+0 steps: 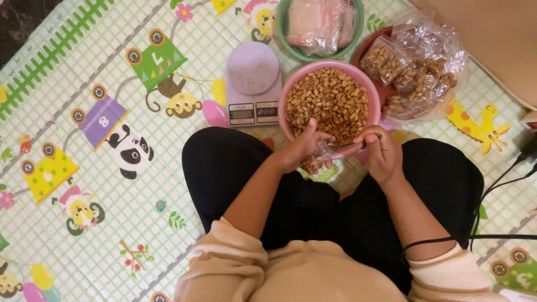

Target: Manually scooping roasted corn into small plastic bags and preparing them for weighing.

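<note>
Now | both grips clamped on small clear bag — left hand | right hand

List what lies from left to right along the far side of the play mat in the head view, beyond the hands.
Kitchen scale → pink bowl of nuts → clear bag of small filled nut packets. The green bowl of empty bags sits farther back, overlapping the order.

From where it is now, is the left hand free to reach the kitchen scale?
Probably not at once. The left hand grips a small clear bag together with the right hand. The kitchen scale lies just ahead with nothing between, so the path looks open.
</note>
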